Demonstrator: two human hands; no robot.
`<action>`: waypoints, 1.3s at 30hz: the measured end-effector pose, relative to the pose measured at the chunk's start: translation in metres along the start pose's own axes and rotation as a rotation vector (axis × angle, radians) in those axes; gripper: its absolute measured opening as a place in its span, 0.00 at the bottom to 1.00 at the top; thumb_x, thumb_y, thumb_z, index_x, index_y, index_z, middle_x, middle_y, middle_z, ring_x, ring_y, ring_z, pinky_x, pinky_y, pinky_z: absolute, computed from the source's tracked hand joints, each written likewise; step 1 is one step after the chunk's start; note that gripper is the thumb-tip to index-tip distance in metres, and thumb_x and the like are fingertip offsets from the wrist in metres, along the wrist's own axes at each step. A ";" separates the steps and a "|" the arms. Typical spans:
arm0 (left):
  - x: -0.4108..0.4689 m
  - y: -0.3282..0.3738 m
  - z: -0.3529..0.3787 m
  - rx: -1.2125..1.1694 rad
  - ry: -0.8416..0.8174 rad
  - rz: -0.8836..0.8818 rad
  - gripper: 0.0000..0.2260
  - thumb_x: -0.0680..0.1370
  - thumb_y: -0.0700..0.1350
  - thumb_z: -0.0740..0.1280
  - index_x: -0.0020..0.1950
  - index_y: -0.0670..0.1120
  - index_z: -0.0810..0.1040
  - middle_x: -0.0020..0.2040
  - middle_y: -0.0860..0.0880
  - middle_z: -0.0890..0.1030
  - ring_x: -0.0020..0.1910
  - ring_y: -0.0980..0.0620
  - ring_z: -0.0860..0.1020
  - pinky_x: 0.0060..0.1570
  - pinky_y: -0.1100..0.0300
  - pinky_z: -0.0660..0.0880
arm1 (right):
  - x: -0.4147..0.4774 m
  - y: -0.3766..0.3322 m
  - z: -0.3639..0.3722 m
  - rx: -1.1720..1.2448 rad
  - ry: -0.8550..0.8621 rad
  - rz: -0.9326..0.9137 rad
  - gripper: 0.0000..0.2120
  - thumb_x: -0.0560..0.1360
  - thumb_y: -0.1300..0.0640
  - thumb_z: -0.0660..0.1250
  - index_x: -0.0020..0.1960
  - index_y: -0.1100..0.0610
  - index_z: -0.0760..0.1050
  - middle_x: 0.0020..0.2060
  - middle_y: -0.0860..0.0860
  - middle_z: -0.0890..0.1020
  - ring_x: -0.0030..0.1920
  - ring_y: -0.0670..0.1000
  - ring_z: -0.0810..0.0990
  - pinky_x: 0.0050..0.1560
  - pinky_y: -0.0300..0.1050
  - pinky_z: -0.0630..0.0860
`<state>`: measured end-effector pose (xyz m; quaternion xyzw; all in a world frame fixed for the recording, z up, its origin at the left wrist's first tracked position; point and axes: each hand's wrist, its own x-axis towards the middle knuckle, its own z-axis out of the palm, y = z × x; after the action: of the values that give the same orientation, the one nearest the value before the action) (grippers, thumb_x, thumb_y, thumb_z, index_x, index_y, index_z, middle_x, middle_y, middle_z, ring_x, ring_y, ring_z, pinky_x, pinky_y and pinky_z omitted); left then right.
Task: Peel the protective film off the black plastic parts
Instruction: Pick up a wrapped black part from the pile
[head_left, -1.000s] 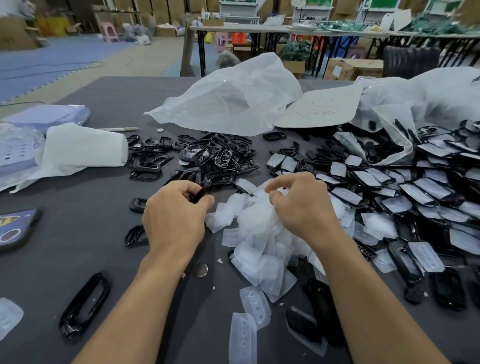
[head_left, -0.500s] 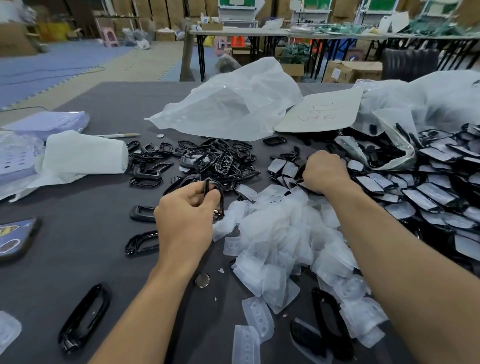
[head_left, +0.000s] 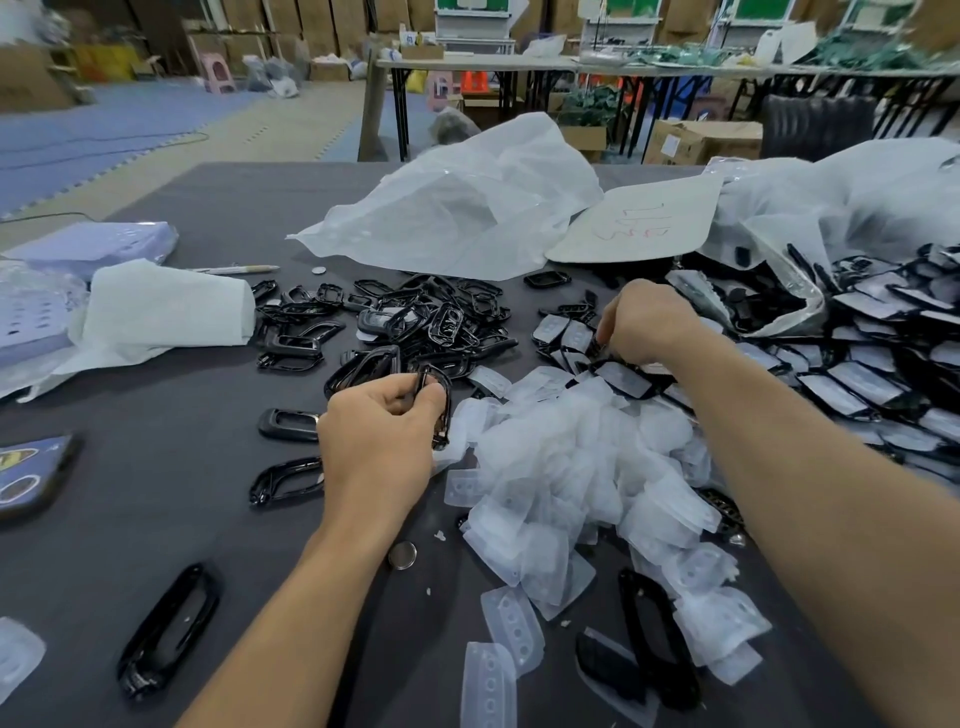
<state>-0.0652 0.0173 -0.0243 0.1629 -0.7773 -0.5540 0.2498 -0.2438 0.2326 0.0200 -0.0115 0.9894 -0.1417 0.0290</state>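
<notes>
Left hand (head_left: 376, 441) grips a bare black frame (head_left: 444, 410). Thumb and fingertips pinch its top rim and it hangs upright just above the table (head_left: 156, 493). Right hand (head_left: 649, 322) is out ahead, fingers curled down among the covered parts (head_left: 862, 382). The knuckles hide the fingertips, so I cannot tell if one is pinched yet.

Where stuff is:
- Covered parts are under the right hand and spread off to its right.
- The heap of peeled films (head_left: 571, 467) lies between the two hands and nearer the body.
- The finished frames (head_left: 415, 317) are piled just beyond the left hand.

Handling, as a judgement:
- Parts look light, thin and stiff, and glossy, so likely slick.
- The open ring shape probably flexes or cracks if squeezed across the middle.
- Best hold is on the long side edges, one hand steadying.
- The film looks soft, thin and clingy, with almost no weight.
- Start it at a corner or an overhanging edge with a nail, then pull low along the part.
- Piled parts are tangled, so lifting one may drag its neighbours.
</notes>
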 end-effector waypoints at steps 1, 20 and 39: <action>0.000 -0.001 0.001 -0.020 -0.014 -0.012 0.08 0.77 0.50 0.73 0.41 0.65 0.84 0.32 0.55 0.85 0.25 0.48 0.81 0.29 0.57 0.78 | -0.004 0.000 -0.002 0.034 0.017 0.007 0.13 0.74 0.68 0.65 0.54 0.60 0.83 0.54 0.59 0.84 0.55 0.61 0.82 0.59 0.55 0.81; -0.006 0.006 0.007 -0.351 -0.389 -0.154 0.09 0.79 0.33 0.69 0.48 0.45 0.87 0.39 0.44 0.87 0.35 0.49 0.85 0.35 0.61 0.80 | -0.139 -0.068 0.051 1.401 0.000 -0.143 0.14 0.77 0.73 0.68 0.41 0.57 0.85 0.30 0.53 0.83 0.29 0.50 0.80 0.31 0.38 0.76; -0.005 -0.001 0.017 -0.375 -0.177 -0.256 0.04 0.78 0.36 0.72 0.49 0.42 0.87 0.39 0.43 0.87 0.37 0.48 0.87 0.37 0.56 0.84 | -0.149 -0.064 0.060 0.911 0.469 -0.204 0.06 0.68 0.60 0.79 0.38 0.50 0.85 0.31 0.42 0.84 0.35 0.43 0.83 0.40 0.37 0.80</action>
<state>-0.0704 0.0331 -0.0310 0.1617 -0.6527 -0.7278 0.1345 -0.0905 0.1589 -0.0118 -0.0620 0.8012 -0.5585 -0.2055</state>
